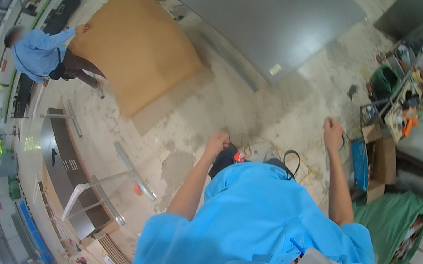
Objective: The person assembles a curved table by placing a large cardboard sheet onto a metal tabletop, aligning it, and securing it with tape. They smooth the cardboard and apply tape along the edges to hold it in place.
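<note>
My left hand (217,143) hangs just left of my dark trousers, fingers curled in, with no object showing in it. My right hand (332,134) is held out to the right, its fingers also curled. I see nothing in it, though a thin cord on the floor passes close to it in view. Nearest the right hand are an opened cardboard box (383,158) and a blue box (360,164). Ahead of both hands, a large dark grey panel (270,14) lies flat and raised above the floor.
A person (42,51) in a blue shirt holds a large brown sheet (143,48) at its edge. White metal stands (131,171) are at left, beside a dark panel (69,174). A green sack (395,227) lies at lower right. Tools clutter a bench (407,103). Loose cables (309,171) cross the floor.
</note>
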`<state>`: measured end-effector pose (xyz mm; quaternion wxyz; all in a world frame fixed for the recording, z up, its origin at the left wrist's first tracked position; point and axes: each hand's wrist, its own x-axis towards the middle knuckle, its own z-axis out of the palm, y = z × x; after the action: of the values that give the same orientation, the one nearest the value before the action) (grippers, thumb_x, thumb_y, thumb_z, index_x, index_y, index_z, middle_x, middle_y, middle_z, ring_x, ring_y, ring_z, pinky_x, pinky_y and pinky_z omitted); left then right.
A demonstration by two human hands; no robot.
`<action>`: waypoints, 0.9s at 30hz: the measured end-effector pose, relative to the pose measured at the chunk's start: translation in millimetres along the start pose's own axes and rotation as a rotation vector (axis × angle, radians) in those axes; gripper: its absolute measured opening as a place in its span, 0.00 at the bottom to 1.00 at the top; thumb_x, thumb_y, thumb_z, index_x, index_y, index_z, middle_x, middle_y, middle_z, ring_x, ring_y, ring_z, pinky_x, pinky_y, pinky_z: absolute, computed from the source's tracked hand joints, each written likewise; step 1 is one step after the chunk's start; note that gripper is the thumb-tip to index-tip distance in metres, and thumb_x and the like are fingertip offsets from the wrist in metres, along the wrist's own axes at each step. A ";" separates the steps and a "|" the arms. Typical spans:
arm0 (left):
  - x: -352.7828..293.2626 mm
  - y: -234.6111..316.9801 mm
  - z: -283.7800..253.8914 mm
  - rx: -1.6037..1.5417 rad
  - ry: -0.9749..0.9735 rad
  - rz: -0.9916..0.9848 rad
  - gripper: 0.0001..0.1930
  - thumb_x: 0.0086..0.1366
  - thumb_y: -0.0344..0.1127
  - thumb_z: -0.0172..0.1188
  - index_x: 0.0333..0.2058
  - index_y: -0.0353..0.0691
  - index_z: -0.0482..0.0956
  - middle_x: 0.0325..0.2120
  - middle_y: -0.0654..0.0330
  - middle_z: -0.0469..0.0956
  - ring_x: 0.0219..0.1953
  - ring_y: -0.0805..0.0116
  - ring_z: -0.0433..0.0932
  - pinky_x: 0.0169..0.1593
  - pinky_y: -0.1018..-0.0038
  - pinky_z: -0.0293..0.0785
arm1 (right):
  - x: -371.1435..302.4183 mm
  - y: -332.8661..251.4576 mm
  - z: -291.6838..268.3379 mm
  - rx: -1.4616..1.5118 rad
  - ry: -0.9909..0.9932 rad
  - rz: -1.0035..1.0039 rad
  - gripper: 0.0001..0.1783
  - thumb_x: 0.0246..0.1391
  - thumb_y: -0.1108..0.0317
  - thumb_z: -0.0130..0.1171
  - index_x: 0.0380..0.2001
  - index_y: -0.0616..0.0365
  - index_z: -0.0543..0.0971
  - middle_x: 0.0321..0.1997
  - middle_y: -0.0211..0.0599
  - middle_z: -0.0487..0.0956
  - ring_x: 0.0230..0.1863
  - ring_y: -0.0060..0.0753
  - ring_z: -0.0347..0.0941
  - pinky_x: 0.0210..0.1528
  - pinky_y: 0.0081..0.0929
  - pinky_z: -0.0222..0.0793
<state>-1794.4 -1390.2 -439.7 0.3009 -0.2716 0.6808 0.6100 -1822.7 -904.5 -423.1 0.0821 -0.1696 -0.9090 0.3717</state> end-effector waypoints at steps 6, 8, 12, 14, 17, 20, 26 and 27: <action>45.1 -1.7 -17.8 -0.116 0.029 -0.071 0.14 0.70 0.44 0.57 0.43 0.39 0.80 0.32 0.61 0.80 0.33 0.72 0.79 0.37 0.75 0.75 | 201.2 -187.7 39.3 0.080 0.136 -0.245 0.20 0.67 0.62 0.55 0.55 0.64 0.78 0.53 0.49 0.81 0.52 0.46 0.79 0.54 0.40 0.73; 67.7 5.5 -38.0 -0.108 0.003 -0.033 0.14 0.70 0.44 0.57 0.45 0.40 0.80 0.35 0.60 0.81 0.35 0.71 0.80 0.39 0.74 0.76 | 233.5 -226.2 86.9 0.065 0.093 -0.335 0.27 0.67 0.60 0.56 0.64 0.64 0.71 0.63 0.56 0.74 0.64 0.55 0.70 0.65 0.45 0.65; 150.7 70.3 -101.0 0.218 0.049 0.161 0.19 0.69 0.45 0.56 0.51 0.38 0.79 0.41 0.53 0.84 0.43 0.57 0.83 0.47 0.63 0.78 | 258.7 -283.6 197.5 -0.153 -0.038 -0.369 0.33 0.67 0.58 0.56 0.69 0.63 0.64 0.71 0.65 0.63 0.72 0.62 0.59 0.72 0.48 0.57; 183.4 116.2 -144.1 0.327 0.154 0.300 0.26 0.67 0.47 0.56 0.59 0.37 0.73 0.48 0.44 0.82 0.51 0.43 0.80 0.54 0.54 0.75 | 259.8 -308.2 242.3 -0.178 -0.172 -0.345 0.35 0.67 0.57 0.55 0.71 0.62 0.62 0.74 0.67 0.57 0.75 0.64 0.53 0.74 0.49 0.54; 251.3 218.9 -220.6 0.455 0.381 0.483 0.30 0.72 0.48 0.53 0.67 0.40 0.65 0.62 0.43 0.71 0.64 0.46 0.71 0.65 0.57 0.68 | 292.4 -347.4 299.5 -0.153 -0.154 -0.353 0.35 0.67 0.55 0.53 0.71 0.61 0.62 0.76 0.62 0.55 0.76 0.62 0.52 0.74 0.49 0.52; 308.1 326.6 -294.2 0.533 0.525 0.519 0.30 0.70 0.46 0.57 0.67 0.43 0.64 0.47 0.46 0.80 0.47 0.49 0.81 0.51 0.55 0.76 | 320.6 -373.9 343.1 -0.396 -0.124 -0.326 0.34 0.68 0.52 0.51 0.70 0.60 0.63 0.76 0.56 0.58 0.76 0.57 0.53 0.75 0.48 0.50; 338.7 458.5 -369.7 0.793 0.616 0.372 0.31 0.68 0.46 0.56 0.68 0.49 0.62 0.51 0.46 0.80 0.51 0.45 0.80 0.53 0.51 0.76 | 334.1 -386.4 367.1 -0.527 -0.009 -0.344 0.31 0.70 0.51 0.47 0.69 0.56 0.66 0.75 0.46 0.62 0.76 0.47 0.55 0.77 0.46 0.48; 340.9 472.1 -377.4 0.846 0.633 0.400 0.32 0.68 0.47 0.57 0.68 0.50 0.61 0.51 0.46 0.80 0.52 0.45 0.79 0.53 0.51 0.75 | 333.1 -386.0 366.6 -0.497 0.013 -0.317 0.31 0.70 0.51 0.47 0.69 0.56 0.66 0.75 0.45 0.63 0.76 0.46 0.56 0.77 0.46 0.48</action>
<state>-2400.7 -1715.3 -349.2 0.0433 -0.1627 0.9613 0.2179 -2328.6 -1276.1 -404.1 0.1008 -0.0428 -0.9868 0.1189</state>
